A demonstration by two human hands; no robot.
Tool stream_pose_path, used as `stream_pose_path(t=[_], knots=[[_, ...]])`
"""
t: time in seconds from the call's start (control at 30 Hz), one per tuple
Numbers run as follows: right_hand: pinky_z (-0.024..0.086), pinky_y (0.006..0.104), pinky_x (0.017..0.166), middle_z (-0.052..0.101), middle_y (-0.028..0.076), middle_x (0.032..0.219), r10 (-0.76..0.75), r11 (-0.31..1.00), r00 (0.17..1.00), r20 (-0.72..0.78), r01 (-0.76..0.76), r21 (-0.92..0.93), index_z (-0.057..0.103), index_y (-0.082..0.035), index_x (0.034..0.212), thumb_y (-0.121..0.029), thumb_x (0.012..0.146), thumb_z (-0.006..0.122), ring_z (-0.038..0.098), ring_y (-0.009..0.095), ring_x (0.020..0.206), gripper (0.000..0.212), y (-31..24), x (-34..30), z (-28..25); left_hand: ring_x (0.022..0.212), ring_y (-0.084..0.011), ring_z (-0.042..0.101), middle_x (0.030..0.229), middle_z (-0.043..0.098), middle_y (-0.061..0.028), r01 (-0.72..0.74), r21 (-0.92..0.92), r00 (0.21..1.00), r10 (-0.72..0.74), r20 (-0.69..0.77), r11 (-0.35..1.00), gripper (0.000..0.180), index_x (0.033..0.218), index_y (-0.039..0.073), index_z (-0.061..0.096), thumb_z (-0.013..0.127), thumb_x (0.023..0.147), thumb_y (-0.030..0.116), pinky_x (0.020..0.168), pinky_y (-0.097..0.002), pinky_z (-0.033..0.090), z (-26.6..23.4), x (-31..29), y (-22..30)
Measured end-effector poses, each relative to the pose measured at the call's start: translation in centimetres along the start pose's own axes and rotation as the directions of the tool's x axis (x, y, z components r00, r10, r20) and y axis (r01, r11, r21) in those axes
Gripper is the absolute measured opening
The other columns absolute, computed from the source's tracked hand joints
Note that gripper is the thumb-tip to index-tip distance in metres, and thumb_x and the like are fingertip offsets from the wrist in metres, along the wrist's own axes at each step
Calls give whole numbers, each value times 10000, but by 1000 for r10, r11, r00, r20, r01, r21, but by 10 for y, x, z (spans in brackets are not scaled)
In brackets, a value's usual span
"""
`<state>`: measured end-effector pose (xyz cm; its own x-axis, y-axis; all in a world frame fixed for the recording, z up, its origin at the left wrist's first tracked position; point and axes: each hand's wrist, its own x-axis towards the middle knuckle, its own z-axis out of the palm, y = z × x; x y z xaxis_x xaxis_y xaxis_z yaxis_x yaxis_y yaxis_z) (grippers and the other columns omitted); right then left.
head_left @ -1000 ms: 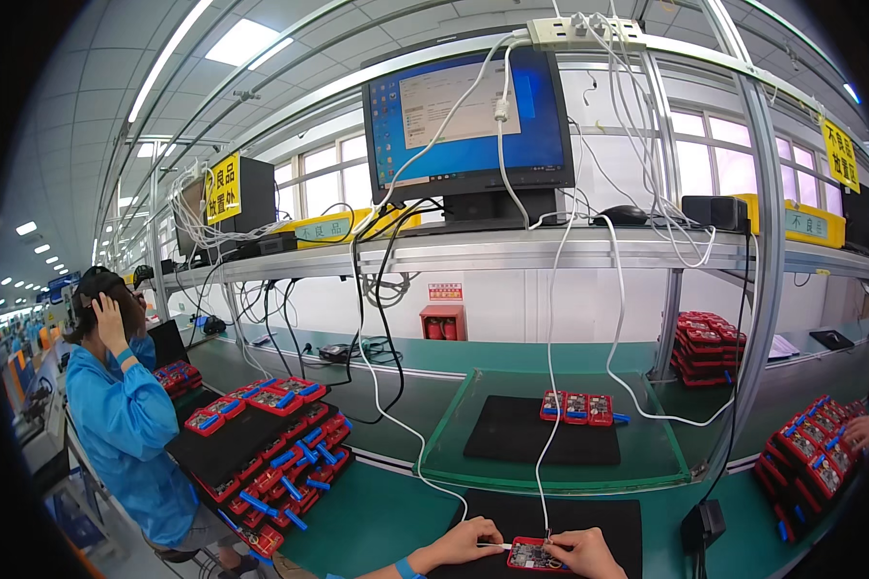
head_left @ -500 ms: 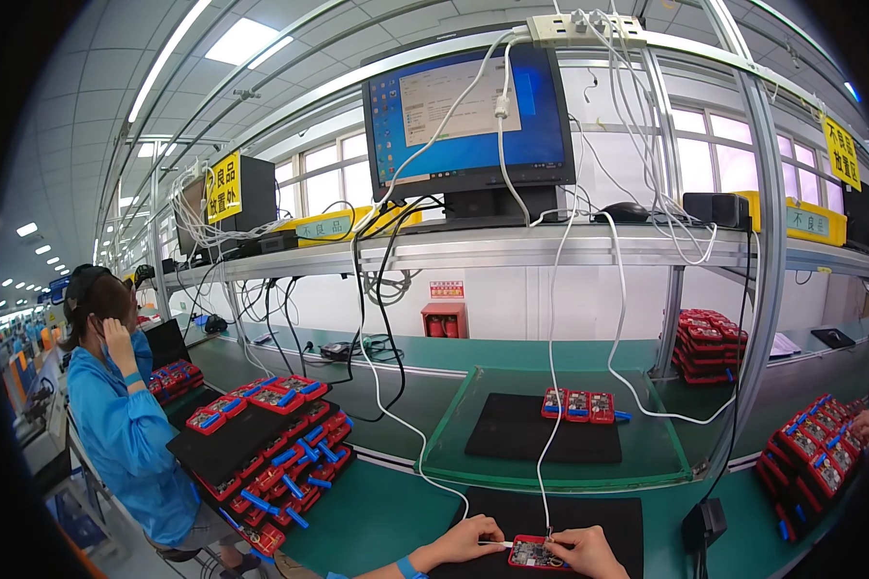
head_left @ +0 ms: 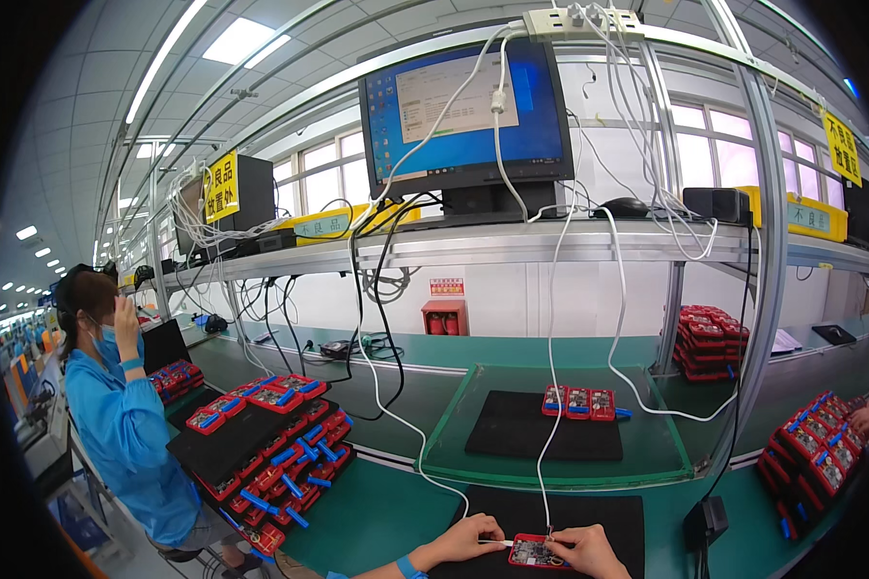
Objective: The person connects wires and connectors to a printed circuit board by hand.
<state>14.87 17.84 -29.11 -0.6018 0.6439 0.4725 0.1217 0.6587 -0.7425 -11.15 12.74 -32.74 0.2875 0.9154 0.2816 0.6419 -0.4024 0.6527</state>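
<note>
A circuit board in a red frame [head_left: 534, 552] lies on a black mat [head_left: 603, 516] at the bottom centre. At its left side my left hand [head_left: 462, 542] is closed, pinching the white plug of a cable [head_left: 423, 439] against the board's edge. My right hand [head_left: 589, 554] is closed at the board's upper right corner. Its fingertips meet there at the end of a second white cable [head_left: 547, 482], which hangs from above; they partly hide that end and the board's right side.
Red-framed boards with blue clips [head_left: 294, 468] are stacked at the left; another stack [head_left: 811, 454] stands right. Three framed boards [head_left: 578, 403] lie on a farther mat. A monitor [head_left: 468, 116] stands on the shelf [head_left: 512, 245]. A black box [head_left: 705, 523] hangs at right. A co-worker [head_left: 116, 405] sits left.
My hands, the board and both cables hold their places. A green bar now shows in the monitor's window. The co-worker's head has turned and the raised hand has shifted.
</note>
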Motion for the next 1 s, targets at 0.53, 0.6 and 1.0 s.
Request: stream_pose_path(t=[0.53, 0.6, 1.0], knots=[[499, 315, 539, 666, 153, 735, 33, 999, 999, 15, -34, 7, 695, 8, 873, -93, 803, 685, 662, 236, 593, 124, 0, 1, -1, 852, -209, 559, 840, 599, -40, 4, 5, 1000, -4, 14, 1000, 182, 901, 60, 652, 695, 827, 221, 734, -337, 461, -2, 1, 2], [498, 314, 537, 665, 153, 733, 26, 1000, 1000, 11, -26, 11, 694, 8, 872, -94, 803, 685, 662, 235, 591, 123, -1, 1, -1, 853, -208, 560, 839, 600, -40, 4, 4, 1000, -4, 14, 1000, 181, 900, 60, 650, 694, 826, 220, 738, -337, 460, -1, 1, 2], [501, 329, 570, 659, 161, 746, 0, 1000, 1000, -5, 0, -8, 694, 2, 871, -111, 793, 694, 664, 283, 643, 137, -2, -1, -1, 844, -181, 548, 836, 585, -28, -2, 15, 1000, 3, -4, 1000, 190, 891, 64, 642, 699, 835, 237, 726, -314, 460, 0, -2, 2]])
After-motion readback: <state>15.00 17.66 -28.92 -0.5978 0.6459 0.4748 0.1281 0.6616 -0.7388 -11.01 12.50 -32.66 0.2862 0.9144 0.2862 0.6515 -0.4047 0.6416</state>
